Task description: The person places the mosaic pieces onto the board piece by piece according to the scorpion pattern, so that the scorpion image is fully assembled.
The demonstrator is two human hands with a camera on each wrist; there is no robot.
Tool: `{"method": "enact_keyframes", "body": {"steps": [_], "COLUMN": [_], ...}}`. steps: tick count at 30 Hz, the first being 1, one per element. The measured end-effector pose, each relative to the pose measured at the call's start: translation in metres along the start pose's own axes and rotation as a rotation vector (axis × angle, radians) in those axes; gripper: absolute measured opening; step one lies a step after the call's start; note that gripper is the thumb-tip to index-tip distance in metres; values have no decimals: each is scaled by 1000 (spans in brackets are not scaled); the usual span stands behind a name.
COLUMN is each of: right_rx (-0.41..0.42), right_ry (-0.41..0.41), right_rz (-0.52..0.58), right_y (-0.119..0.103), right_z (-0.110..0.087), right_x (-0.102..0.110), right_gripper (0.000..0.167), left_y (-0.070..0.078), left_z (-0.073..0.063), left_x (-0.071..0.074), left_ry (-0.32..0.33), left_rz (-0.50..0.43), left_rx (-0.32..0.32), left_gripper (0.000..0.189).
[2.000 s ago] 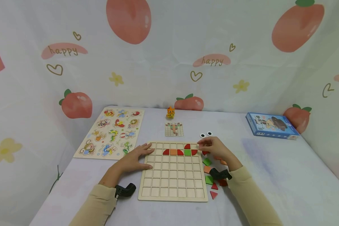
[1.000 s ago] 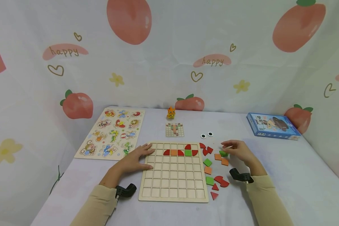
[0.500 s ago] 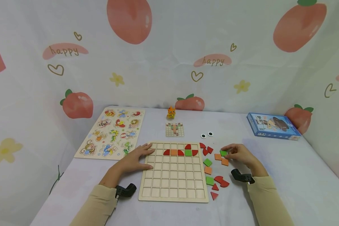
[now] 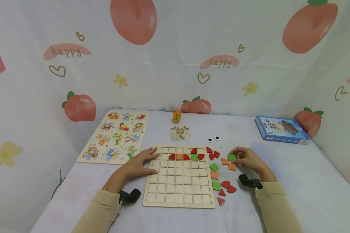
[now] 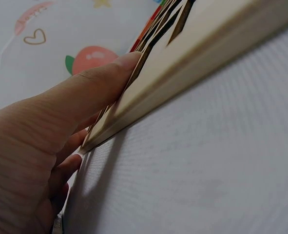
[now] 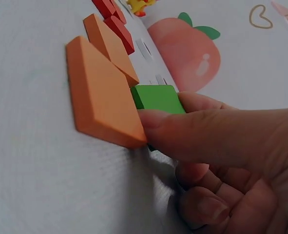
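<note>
My right hand [image 4: 247, 159] pinches a green square tile [image 4: 231, 157] between thumb and index finger, right of the grid board. In the right wrist view the green tile [image 6: 159, 99] sits close beside two orange square tiles [image 6: 105, 97]. My left hand [image 4: 139, 164] rests on the left edge of the wooden grid board [image 4: 175, 187], thumb and fingers spread. The left wrist view has the thumb [image 5: 102, 80] lying over the board's edge. Near the board's top, red quarter-circle tiles [image 4: 171, 157], an orange square [image 4: 179, 157] and a green square [image 4: 194, 157] sit in cells.
Several loose red, orange and green tiles [image 4: 214, 175] lie right of the board. Behind it are a small pattern card [image 4: 180, 133], two eye discs [image 4: 210, 140] and an orange animal figure [image 4: 176, 116]. An insect puzzle board [image 4: 113, 136] lies left, a blue box [image 4: 281, 129] right.
My right hand has moved from the board's upper right corner out to the loose tiles and taken hold of a green square tile, turning it slightly. The left hand has stayed put.
</note>
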State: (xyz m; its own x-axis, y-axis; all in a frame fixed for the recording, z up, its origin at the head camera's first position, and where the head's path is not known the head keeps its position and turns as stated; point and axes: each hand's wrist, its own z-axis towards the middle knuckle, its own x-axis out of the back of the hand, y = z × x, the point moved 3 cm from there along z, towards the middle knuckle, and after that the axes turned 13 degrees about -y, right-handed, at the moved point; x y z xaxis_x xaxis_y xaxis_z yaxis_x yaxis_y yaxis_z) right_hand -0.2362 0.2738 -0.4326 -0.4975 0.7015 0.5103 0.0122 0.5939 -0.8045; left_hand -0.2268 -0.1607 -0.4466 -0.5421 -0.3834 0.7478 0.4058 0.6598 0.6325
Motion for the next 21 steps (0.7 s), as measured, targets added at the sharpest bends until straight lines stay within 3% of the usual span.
{"method": "enact_keyframes", "body": {"steps": [11,21], "right_rx": [4,29], "right_ry": [20,100], "right_rz": [-55,-12], "right_y": [0,-22], "right_z": [3,5], "right_x": [0,-2], "right_gripper": [27,32], "left_y": [2,4], "left_z": [0,0], "left_x": [0,1], "left_ry": [6,2], "left_rz": [-2,-15], "left_rx": [-17,-16], "left_gripper": [75,74]}}
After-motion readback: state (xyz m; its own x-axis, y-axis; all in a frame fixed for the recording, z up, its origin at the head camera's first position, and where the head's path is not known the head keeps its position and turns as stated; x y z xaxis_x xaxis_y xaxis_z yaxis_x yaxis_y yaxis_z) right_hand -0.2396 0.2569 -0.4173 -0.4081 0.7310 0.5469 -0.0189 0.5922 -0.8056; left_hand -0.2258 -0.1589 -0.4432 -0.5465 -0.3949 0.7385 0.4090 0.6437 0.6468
